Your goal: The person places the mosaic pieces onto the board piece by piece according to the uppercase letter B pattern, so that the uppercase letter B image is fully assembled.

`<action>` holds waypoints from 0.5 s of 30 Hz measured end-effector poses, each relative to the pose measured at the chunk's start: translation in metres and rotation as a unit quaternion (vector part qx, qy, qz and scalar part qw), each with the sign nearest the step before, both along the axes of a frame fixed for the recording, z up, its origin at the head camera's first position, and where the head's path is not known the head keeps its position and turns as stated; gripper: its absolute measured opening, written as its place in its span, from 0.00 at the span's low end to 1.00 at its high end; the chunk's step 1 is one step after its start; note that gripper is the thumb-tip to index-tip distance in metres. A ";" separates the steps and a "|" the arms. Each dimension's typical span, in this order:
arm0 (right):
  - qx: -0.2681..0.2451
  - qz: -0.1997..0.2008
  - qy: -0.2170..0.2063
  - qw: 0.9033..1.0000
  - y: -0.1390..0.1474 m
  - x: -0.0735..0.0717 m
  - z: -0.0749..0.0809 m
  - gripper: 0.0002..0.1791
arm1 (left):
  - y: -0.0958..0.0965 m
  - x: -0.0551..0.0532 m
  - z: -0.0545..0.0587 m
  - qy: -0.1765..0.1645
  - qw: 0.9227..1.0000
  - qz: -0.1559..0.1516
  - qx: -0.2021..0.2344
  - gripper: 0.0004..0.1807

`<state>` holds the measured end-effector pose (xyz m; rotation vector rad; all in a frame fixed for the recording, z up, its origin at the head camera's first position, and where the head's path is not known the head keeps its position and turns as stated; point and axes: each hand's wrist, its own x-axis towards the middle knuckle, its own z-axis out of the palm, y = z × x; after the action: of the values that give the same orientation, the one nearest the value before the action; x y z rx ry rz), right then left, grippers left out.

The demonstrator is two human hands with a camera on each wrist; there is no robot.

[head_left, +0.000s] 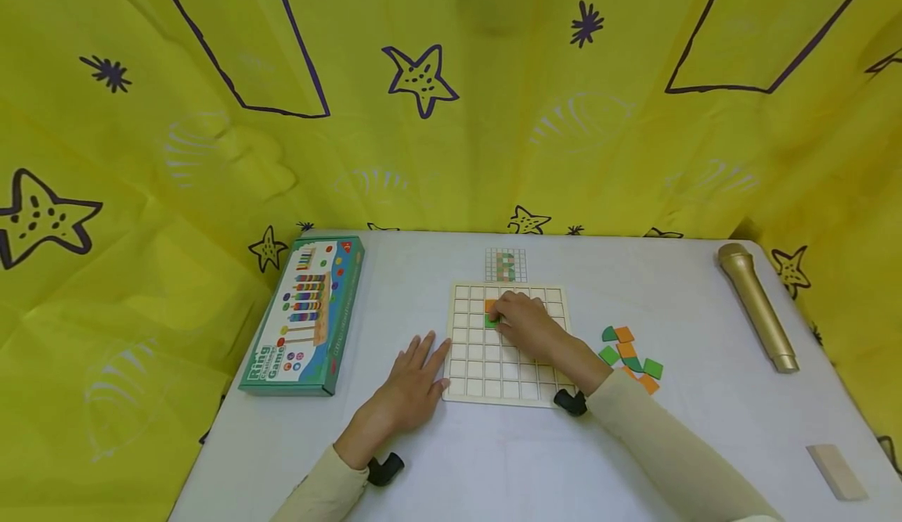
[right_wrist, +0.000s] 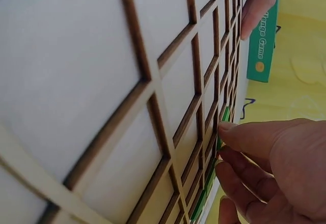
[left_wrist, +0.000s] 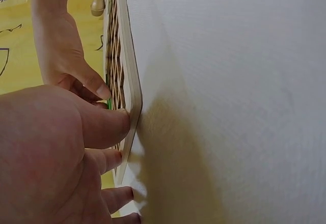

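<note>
A pale wooden grid board (head_left: 493,369) lies on the white table. My left hand (head_left: 410,389) rests at its left edge with fingers extended; in the left wrist view the thumb (left_wrist: 109,124) touches the rim. Over the upper middle squares, my right hand (head_left: 527,325) pinches a small green tile (head_left: 490,322) with curled fingers. An orange tile (head_left: 490,304) sits in the square just above. The right wrist view shows green (right_wrist: 225,114) at the thumb tip and more green (right_wrist: 198,206) below the fingers. My right hand hides some squares.
Behind the board lies a small pattern card (head_left: 505,265). Loose green and orange tiles (head_left: 626,350) are scattered right of the board. A game box (head_left: 303,315) stands left; a gold microphone (head_left: 757,307) and a wooden block (head_left: 836,471) lie right.
</note>
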<state>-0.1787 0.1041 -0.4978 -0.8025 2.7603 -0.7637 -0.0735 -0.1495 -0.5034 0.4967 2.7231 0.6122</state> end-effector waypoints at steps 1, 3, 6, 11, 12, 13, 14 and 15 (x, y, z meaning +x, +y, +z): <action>-0.002 0.001 0.001 1.000 0.001 0.001 0.001 0.07 | 0.000 0.000 0.000 0.000 1.000 0.000 0.000 0.34; -0.004 0.004 0.003 1.000 0.002 0.002 0.003 0.07 | 0.000 0.000 0.000 0.000 1.000 0.000 0.000 0.34; -0.004 -0.006 -0.009 1.000 0.006 0.002 0.006 0.08 | 0.001 0.000 0.000 -0.001 1.000 0.001 0.003 0.34; 0.010 -0.025 -0.014 1.000 0.026 -0.001 0.011 0.10 | 0.001 0.000 0.000 -0.003 1.000 0.001 0.005 0.34; 0.009 -0.030 -0.016 0.999 0.031 -0.002 0.012 0.11 | 0.001 0.000 0.000 -0.003 1.000 0.000 0.004 0.34; 0.010 -0.037 -0.018 0.999 0.038 -0.002 0.013 0.11 | 0.001 0.000 0.000 -0.001 1.000 0.000 0.003 0.34; 0.008 -0.046 -0.022 0.999 0.044 -0.003 0.014 0.11 | 0.001 0.000 0.000 0.000 1.000 -0.001 0.002 0.34; 0.008 -0.054 -0.024 0.998 0.051 -0.003 0.016 0.11 | 0.001 0.000 0.000 0.000 1.000 -0.001 0.000 0.34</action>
<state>-0.1813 0.1549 -0.4822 -0.6268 2.7821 -0.7689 -0.0732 -0.1484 -0.5033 0.4998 2.7221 0.6107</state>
